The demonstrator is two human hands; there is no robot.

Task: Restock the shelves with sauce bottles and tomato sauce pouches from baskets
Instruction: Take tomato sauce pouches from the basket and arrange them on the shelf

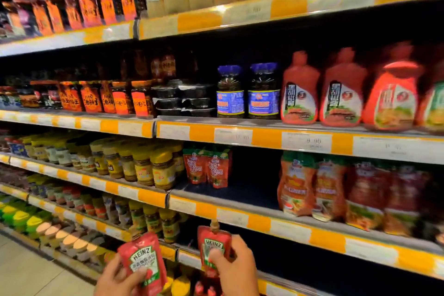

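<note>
My left hand [117, 279] grips a red Heinz tomato sauce pouch [141, 259] at the bottom centre, tilted left. My right hand [236, 269] holds a second red Heinz pouch [212, 243] upright, its spout near the edge of the third shelf [240, 217]. Two red pouches [206, 167] stand on that shelf, with a dark gap [254, 180] to their right. Red squeeze sauce bottles [322, 89] line the shelf above.
Yellow-lidded jars [144, 163] stand left of the shelved pouches. Orange and red pouches [336, 190] fill the right of that shelf. Dark jars with orange labels [96, 98] and blue-labelled jars [247, 91] sit higher. Pale floor tiles [26, 269] lie at lower left.
</note>
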